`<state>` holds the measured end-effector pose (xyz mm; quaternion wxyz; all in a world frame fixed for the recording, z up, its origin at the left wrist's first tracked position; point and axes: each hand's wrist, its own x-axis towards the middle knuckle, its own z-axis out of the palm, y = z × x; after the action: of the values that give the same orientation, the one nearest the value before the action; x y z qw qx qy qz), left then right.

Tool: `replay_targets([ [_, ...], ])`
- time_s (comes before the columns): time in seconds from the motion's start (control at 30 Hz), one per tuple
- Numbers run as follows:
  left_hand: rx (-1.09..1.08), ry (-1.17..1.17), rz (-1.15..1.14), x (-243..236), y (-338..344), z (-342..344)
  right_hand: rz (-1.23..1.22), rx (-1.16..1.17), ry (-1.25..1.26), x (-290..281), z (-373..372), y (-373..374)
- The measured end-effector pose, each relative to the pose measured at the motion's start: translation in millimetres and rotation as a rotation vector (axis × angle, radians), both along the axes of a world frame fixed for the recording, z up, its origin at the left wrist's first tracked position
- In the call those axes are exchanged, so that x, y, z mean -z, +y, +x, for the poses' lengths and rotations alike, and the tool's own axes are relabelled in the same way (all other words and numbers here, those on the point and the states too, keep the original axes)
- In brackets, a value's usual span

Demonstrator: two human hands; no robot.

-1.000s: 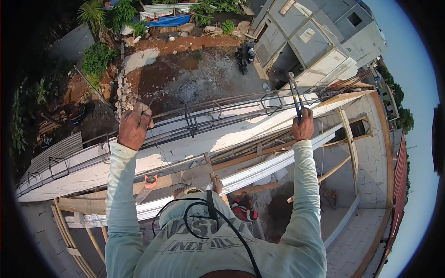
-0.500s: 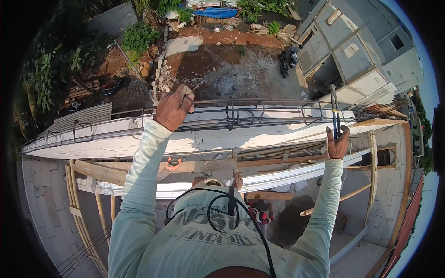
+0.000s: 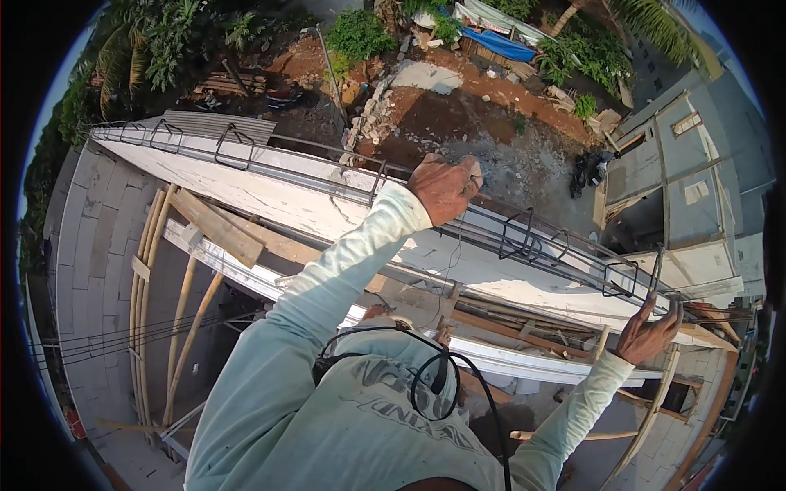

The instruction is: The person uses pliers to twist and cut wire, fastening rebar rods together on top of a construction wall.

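My left hand (image 3: 444,186) is closed in a pinch on thin binding wire (image 3: 461,240), whose strands dangle below it over the white block wall (image 3: 311,213). A long steel rebar cage (image 3: 524,237) with square stirrups lies along the wall's top, just behind that hand. Farther right, my right hand (image 3: 649,331) grips long-handled pincers (image 3: 654,281), held upright beside the right end of the cage, their upper part partly hard to make out against the background. My bare feet show in part beyond my shirt and a dangling black cord.
Timber planks (image 3: 217,229), bamboo poles (image 3: 143,303) and a white metal beam (image 3: 491,353) lie or stand around the drop below me. Beyond the wall are a dirt yard (image 3: 442,114) with rubble, a parked motorbike (image 3: 588,172) and an unfinished grey building (image 3: 679,180).
My view has swung, so the wall now slants down to the right. My left hand has moved rightward in view; my right hand, still with the pincers, sits farther right and lower.
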<state>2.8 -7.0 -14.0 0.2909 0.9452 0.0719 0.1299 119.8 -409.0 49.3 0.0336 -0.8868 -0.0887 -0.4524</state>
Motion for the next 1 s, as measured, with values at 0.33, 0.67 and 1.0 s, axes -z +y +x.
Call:
replay_targets([
  [0.33, 0.074, -0.134, -0.138, -9.2, 12.7, -2.6, 0.372, -0.244, 0.120, -9.4, -6.2, 29.8],
  [0.67, 0.074, -0.209, -0.129, -7.1, 6.8, -0.6, 0.561, -0.879, 0.661, 11.7, -73.7, 200.0],
  [1.0, -0.003, -0.074, -0.026, 11.0, 15.3, -6.1, 0.867, -0.860, 1.338, 16.4, -55.8, 272.1],
])
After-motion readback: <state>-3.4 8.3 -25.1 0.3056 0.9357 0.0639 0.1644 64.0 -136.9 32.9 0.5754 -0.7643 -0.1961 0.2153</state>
